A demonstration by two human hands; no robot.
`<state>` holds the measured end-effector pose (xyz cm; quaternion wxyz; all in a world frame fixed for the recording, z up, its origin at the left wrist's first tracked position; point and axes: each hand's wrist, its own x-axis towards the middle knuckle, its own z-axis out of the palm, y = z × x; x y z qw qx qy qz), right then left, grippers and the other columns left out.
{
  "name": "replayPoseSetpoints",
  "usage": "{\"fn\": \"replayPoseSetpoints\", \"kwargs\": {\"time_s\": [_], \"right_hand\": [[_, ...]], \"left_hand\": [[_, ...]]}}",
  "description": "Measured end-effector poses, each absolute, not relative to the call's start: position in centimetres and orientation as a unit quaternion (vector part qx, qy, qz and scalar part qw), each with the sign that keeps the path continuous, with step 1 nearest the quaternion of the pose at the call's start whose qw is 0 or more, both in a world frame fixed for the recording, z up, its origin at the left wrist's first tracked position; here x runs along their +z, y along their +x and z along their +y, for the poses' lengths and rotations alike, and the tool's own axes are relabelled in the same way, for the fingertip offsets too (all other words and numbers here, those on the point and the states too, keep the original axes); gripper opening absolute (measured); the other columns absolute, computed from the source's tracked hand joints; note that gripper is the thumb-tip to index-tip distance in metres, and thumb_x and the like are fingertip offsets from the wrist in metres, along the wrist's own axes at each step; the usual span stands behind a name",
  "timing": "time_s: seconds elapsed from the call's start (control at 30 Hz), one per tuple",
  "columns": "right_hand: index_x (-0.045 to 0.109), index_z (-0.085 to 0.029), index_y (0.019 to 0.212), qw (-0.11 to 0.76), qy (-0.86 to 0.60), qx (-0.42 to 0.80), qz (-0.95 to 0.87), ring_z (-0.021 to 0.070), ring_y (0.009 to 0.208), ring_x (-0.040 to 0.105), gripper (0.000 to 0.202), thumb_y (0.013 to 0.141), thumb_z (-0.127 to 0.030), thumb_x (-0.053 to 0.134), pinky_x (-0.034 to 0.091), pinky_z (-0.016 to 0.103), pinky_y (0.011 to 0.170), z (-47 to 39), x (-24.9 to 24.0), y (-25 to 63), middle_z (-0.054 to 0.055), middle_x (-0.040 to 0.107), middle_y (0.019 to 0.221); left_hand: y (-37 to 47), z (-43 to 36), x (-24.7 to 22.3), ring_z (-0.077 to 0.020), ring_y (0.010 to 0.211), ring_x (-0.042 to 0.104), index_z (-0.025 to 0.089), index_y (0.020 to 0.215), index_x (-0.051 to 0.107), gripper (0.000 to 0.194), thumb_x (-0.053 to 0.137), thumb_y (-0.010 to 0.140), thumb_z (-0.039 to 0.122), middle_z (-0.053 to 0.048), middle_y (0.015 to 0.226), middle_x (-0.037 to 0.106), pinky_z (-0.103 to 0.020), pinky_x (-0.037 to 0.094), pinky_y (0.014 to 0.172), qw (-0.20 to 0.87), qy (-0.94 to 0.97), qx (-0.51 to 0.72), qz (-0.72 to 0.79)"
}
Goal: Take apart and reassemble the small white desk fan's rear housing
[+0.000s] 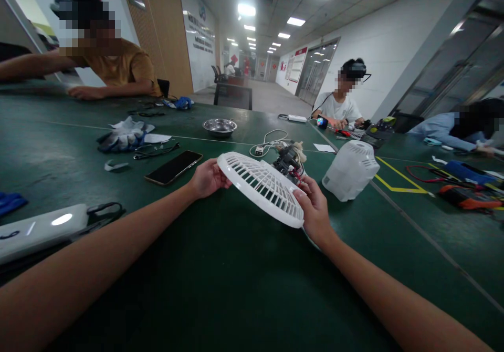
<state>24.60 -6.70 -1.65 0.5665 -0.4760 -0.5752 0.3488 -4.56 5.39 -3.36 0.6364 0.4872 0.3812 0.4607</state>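
A round white fan grille (262, 186) is held tilted above the green table between my two hands. My left hand (208, 177) grips its left rim, the fingertips curled beneath it. At the opposite edge, my right hand (313, 210) has its thumb on top, with the other fingers partly hidden behind. A dark motor assembly (289, 160) with red and pale wires sits on the grille's far side. Its white power cord (271, 135) with a plug lies looped on the table. Right of my right hand stands a white plastic fan housing (350, 171) with vent slots.
Left of the grille lie a phone (174, 167), work gloves (124, 135) and a white power strip (47, 231). A steel bowl (219, 126) stands farther back. Yellow tape (405, 189) and an orange-black tool (468, 198) are at right. Several people sit around the table.
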Motion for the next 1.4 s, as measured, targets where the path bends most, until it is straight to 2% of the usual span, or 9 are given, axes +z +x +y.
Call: {"fn": "replayPoseSetpoints", "kwargs": {"time_s": [0.13,0.43,0.57,0.7,0.8,0.97,1.13,1.23,1.4], "right_hand": [[0.059,-0.027,0.131,0.522,-0.483,0.265,-0.651,0.027,0.102,0.07,0.054,0.087,-0.053,0.076,0.056,0.045,0.094,-6.2,-2.4,25.0,0.008,0.073,0.119],[0.063,-0.026,0.134,0.362,-0.469,0.155,-0.791,0.0347,0.116,0.068,0.065,0.081,-0.056,0.084,0.053,0.054,0.102,-5.3,-1.7,26.5,0.012,0.071,0.131],[0.062,-0.027,0.137,0.419,-0.489,0.076,-0.762,0.0347,0.121,0.065,0.049,0.095,-0.05,0.066,0.053,0.056,0.103,-4.1,-1.7,28.3,0.013,0.068,0.134],[0.053,-0.024,0.149,0.42,-0.551,-0.003,-0.722,0.0396,0.14,0.053,0.073,0.083,-0.043,0.077,0.043,0.062,0.116,-1.8,-2.5,30.4,0.016,0.057,0.151],[0.048,-0.022,0.153,0.385,-0.571,0.04,-0.724,0.0392,0.136,0.058,0.085,0.077,-0.04,0.08,0.046,0.061,0.114,-0.4,-3.3,31.5,0.017,0.058,0.152],[0.047,-0.021,0.151,0.394,-0.644,0.107,-0.647,0.0314,0.097,0.073,0.094,0.067,-0.044,0.086,0.057,0.054,0.097,0.4,-3.8,31.9,0.01,0.075,0.11],[0.056,-0.025,0.124,0.558,-0.602,0.314,-0.477,0.0254,0.075,0.071,0.061,0.075,-0.056,0.075,0.062,0.044,0.074,0.0,-2.8,30.6,0.001,0.071,0.085],[0.054,-0.027,0.117,0.631,-0.473,0.451,-0.419,0.0227,0.077,0.073,0.047,0.084,-0.058,0.065,0.063,0.039,0.071,-1.2,-2.1,28.8,0.002,0.073,0.095],[0.046,-0.032,0.14,0.615,-0.423,0.334,-0.576,0.0245,0.095,0.072,0.067,0.084,-0.049,0.078,0.063,0.046,0.089,-4.1,-1.4,25.8,0.004,0.071,0.113]], "left_hand": [[-4.6,4.9,-2.6,-0.0357,0.098,0.078,0.013,0.102,0.074,0.058,0.057,0.092,0.067,-0.017,0.091,0.08,-0.048,0.062,0.089,0.745,0.411,0.396,0.347],[-4.2,6.0,-3.7,-0.022,0.086,0.079,0.009,0.107,0.077,0.019,0.065,0.096,0.019,-0.017,0.103,0.082,-0.034,0.065,0.086,0.78,0.384,0.318,0.378],[-3.9,5.7,-3.3,-0.0211,0.084,0.079,0.007,0.105,0.078,0.019,0.066,0.098,0.02,-0.017,0.101,0.081,-0.033,0.065,0.084,0.776,0.384,0.325,0.38],[-3.6,5.4,-3.1,-0.0204,0.081,0.079,0.006,0.103,0.078,0.019,0.064,0.099,0.018,-0.017,0.099,0.081,-0.033,0.065,0.084,0.761,0.394,0.339,0.389],[-3.4,5.4,-3.1,-0.0189,0.077,0.078,0.008,0.099,0.079,0.017,0.064,0.098,0.017,-0.014,0.094,0.081,-0.032,0.064,0.081,0.747,0.398,0.357,0.396],[-3.2,5.3,-2.9,-0.0173,0.076,0.077,0.007,0.096,0.079,0.017,0.066,0.099,0.017,-0.013,0.091,0.081,-0.03,0.063,0.079,0.734,0.406,0.361,0.407],[-3.2,5.1,-2.7,-0.0158,0.074,0.076,0.008,0.092,0.079,0.016,0.066,0.099,0.016,-0.011,0.088,0.08,-0.027,0.062,0.077,0.727,0.412,0.365,0.41],[-3.2,5.0,-2.7,-0.0169,0.074,0.076,0.008,0.095,0.079,0.016,0.066,0.099,0.017,-0.012,0.088,0.08,-0.029,0.063,0.078,0.727,0.417,0.361,0.408],[-3.2,5.3,-2.9,-0.0177,0.076,0.076,0.007,0.097,0.079,0.018,0.066,0.099,0.019,-0.013,0.091,0.08,-0.031,0.062,0.081,0.73,0.426,0.358,0.397]]}}
